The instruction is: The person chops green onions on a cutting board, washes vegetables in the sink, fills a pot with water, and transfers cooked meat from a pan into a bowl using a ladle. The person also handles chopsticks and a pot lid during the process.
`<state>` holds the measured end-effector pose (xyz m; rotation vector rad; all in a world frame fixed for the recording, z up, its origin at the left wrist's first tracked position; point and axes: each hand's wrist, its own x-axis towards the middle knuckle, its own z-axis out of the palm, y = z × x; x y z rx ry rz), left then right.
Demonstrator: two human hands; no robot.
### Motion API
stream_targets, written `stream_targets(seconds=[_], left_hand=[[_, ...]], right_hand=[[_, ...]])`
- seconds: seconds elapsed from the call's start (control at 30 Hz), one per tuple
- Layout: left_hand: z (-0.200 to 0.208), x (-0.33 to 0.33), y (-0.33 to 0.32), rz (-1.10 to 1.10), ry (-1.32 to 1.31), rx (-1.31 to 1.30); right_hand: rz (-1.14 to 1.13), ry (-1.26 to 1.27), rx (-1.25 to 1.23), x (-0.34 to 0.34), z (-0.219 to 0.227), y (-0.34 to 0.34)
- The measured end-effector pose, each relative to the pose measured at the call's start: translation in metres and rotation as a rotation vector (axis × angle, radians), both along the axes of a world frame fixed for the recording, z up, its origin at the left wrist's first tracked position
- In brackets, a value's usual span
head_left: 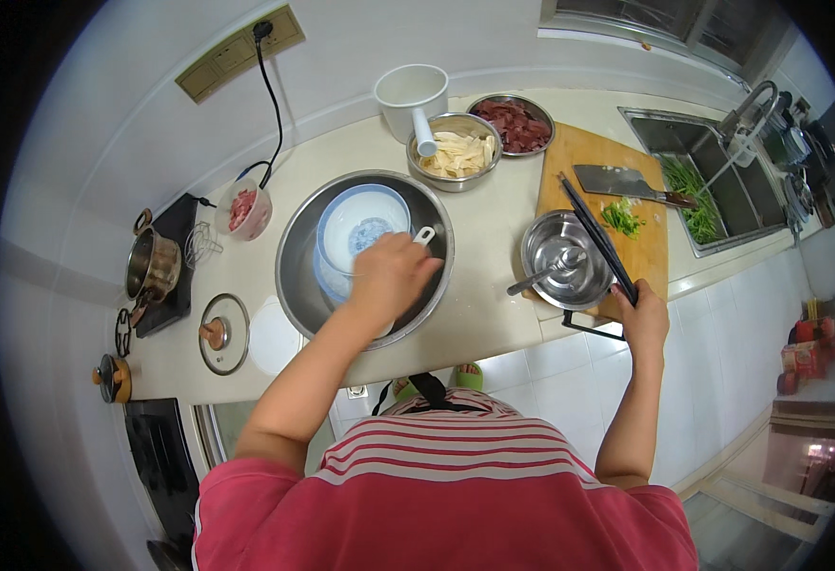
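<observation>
My left hand [394, 273] is closed over a wide steel basin [289, 276], its fingertips hidden beneath it; what it grips, if anything, I cannot make out. Inside the basin sit blue-rimmed white bowls [339, 211], the upper one holding a bluish patch. A white handle with a hole [424, 235] pokes up just beyond my knuckles. On the right, my right hand [644, 319] grips a bundle of long black chopsticks [596, 228] by the near end. They slant across the edge of a small steel bowl [534, 243] with a metal ladle [568, 259] in it.
A cutting board [584, 152] carries a cleaver [617, 179] and chopped greens [621, 218]. Behind stand a white dipper [408, 88], a bowl of pale strips [462, 154] and one of dark red slices [515, 127]. Right is a sink [746, 214]; left, a glass lid [224, 333].
</observation>
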<state>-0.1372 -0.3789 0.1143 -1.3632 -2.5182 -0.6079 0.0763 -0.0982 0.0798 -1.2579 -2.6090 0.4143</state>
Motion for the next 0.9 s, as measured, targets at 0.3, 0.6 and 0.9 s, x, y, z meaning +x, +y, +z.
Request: stream_targets(seconds=[0.3,0.6,0.9], left_hand=[[-0.002,0.004,-0.062,0.207,-0.196,-0.238],[-0.019,0.003,-0.024,0.277,-0.164,-0.489],[-0.023,0.004,-0.019,0.309,-0.18,-0.577]], right_hand=[[0.207,-0.11,0.214,-0.046,0.0,-0.001],[0.336,-0.05,0.461,-0.048,-0.005,-0.005],[0.343,-0.006,0.333,-0.045,-0.005,0.002]])
